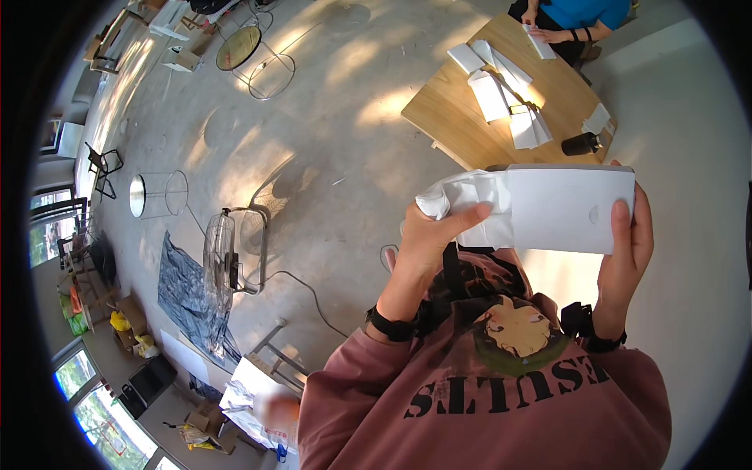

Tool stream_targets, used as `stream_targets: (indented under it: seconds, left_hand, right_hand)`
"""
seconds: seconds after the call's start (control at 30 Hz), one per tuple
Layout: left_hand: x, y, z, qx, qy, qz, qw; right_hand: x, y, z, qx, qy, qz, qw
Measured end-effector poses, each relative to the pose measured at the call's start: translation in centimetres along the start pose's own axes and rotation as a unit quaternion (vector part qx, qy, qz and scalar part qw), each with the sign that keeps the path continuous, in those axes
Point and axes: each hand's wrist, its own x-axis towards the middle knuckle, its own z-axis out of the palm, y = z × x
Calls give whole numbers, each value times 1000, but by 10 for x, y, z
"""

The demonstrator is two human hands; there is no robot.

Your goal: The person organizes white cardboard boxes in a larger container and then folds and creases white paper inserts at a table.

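A white box (pixel 576 205) is held level in front of my chest, with a dark edge showing along its far side. White crinkled wrapping (pixel 479 200), thin paper or plastic, covers or sticks out of its left end; I cannot tell which. My left hand (pixel 439 231) grips this wrapping, thumb laid across the top and the other fingers mostly hidden beneath. Around the right end of the box, my right hand (pixel 633 227) is closed, thumb on the upper face and fingers along the outer side. Both wrists wear black bands.
Beyond the box is a wooden table (pixel 439 102) with several white boxes (pixel 489 94) and a black cylinder (pixel 581 144). A person in blue (pixel 583 16) handles a white piece at its far side. On the left floor stand a fan (pixel 223 258), its cable, and a round stool (pixel 239 48).
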Motion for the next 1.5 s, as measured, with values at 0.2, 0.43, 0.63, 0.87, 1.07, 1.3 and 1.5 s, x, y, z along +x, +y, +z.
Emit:
stream_targets:
  seconds: [0.2,0.43,0.63,0.87,1.07,1.3,1.5]
  left_hand:
    - [2,-4,4,-27,4,-23,999]
    - [5,-11,2,-65,-30,-47,996]
    - [2,-4,4,-77,-14,-75,994]
    - [2,-14,5,-2,0,-41,999]
    - [-1,-6,10,-29,-10,-40,999]
    - [-7,4,7,-5,-38,-72,997]
    - [-9,6,2,9,-59,-75,995]
  right_hand:
    - [2,-3,2,-47,-16,15,999]
    - [13,9,-13,-2,-18,83,996]
    - [13,20,-17,60,-13,132,989]
    - [14,31,-23,68,7,142,988]
    - [12,31,-23,76,6,137,988]
    - [14,38,-31,92,10,171,981]
    - [12,40,-31,104,6,183,978]
